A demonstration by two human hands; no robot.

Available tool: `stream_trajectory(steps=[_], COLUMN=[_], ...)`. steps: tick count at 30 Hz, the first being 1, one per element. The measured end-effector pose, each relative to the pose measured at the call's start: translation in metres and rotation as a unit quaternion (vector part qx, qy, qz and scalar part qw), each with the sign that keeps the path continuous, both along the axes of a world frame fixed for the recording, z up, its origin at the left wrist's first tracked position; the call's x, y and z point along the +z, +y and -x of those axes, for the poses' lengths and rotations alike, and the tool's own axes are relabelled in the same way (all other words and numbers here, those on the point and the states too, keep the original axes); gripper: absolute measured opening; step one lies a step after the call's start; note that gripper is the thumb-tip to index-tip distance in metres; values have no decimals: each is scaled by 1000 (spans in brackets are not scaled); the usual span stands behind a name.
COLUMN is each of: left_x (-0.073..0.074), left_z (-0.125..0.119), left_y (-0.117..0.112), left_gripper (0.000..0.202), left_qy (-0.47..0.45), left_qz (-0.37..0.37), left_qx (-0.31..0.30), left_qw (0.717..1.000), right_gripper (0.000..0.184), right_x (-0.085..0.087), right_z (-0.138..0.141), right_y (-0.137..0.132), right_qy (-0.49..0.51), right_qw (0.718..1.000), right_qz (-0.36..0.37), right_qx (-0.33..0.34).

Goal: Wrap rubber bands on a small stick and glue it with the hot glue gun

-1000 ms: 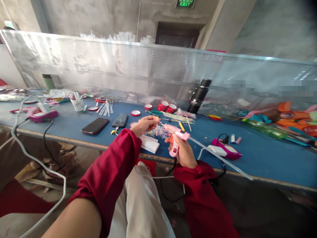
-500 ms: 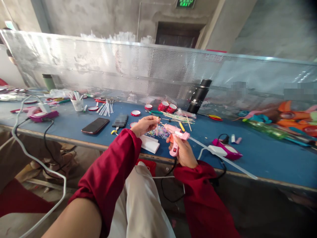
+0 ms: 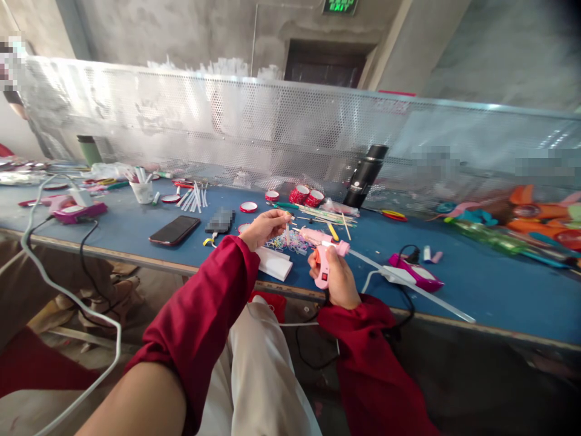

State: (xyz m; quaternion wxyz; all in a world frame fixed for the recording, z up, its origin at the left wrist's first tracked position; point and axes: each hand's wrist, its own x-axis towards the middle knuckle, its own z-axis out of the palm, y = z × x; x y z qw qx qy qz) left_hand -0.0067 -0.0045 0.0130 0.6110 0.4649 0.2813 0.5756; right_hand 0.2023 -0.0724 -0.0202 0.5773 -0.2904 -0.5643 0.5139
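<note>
My right hand [image 3: 340, 280] is wrapped round the handle of a pink hot glue gun [image 3: 323, 275], with fingers by its orange trigger. A long translucent glue stick [image 3: 422, 292] sticks out of the gun's back. My left hand [image 3: 267, 228] pinches a thin pale stick [image 3: 287, 235] that hangs down from the fingertips; a small yellowish bit shows at its top, too small to name. The gun's nozzle points at the stick, a small gap apart. Below both hands lies a heap of small pastel-coloured pieces [image 3: 297, 243], beside a white box-like piece [image 3: 275, 264].
A dark phone [image 3: 175, 230] lies on the blue table [image 3: 218, 254], left of my hands. Farther back are red tape rolls [image 3: 299, 194] and a black bottle [image 3: 367, 175] against the perforated metal screen [image 3: 254, 133]. A purple-white power strip [image 3: 415, 274] with cables sits right.
The glue gun in my right hand has drawn slightly right and down, its nozzle a little farther from the stick. My left hand has barely moved. Part of a person shows at far left.
</note>
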Motion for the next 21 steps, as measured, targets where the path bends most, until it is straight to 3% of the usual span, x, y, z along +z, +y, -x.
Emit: stream_trajectory(steps=[21], left_x=[5], left_z=[-1], left_y=[-4], left_gripper=[27], left_qy=[-12], left_qz=[4], left_qx=[2], left_qw=[1000], right_gripper=[55], right_x=[-5], right_z=[-5], right_y=[6], right_qy=[-86], right_qw=[996], right_qz=[-13], right_qx=[4])
